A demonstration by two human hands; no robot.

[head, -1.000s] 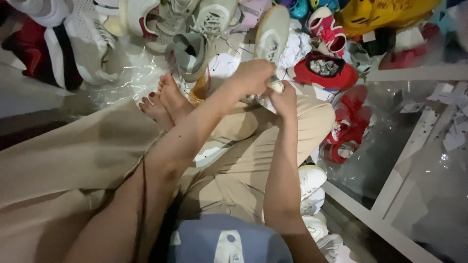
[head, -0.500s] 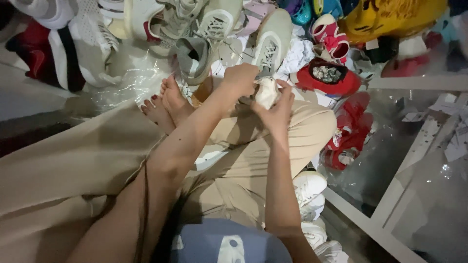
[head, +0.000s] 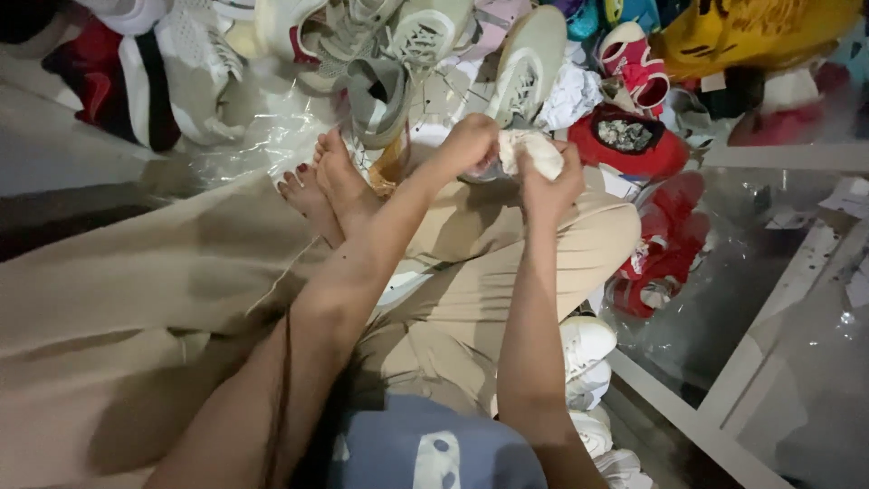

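Big heap of shoes (head: pixel 362 45) piled just past both hands, mostly white and grey, with some red and yellow ones off to the right. Tan trousers (head: pixel 163 290) spread wide under both arms, legs crossed, bare feet (head: pixel 330 186) tucked just left of the left hand. Shiny clear plastic sheet (head: pixel 262 136) under the heap. Red shoe (head: pixel 634 145) stuffed with crumpled paper, sitting just right of the right hand. White shoes (head: pixel 584 349) down beside the right elbow.

Pale sneaker (head: pixel 525 68) standing on its heel just above the hands, toe pointing up, touching or nearly touching them. Left hand (head: pixel 471 145) closed around the low end of that sneaker, though the exact grip is hidden. Right hand (head: pixel 552 186) squeezed tight on a white wad of paper (head: pixel 534 149), held between both hands, right at the sneaker's opening.

Possible trouble, just a guess: sneaker tipping over into the heap if the left hand loosens. Wad tearing or slipping out if pulled too hard. Heap sliding down onto the feet if bumped.
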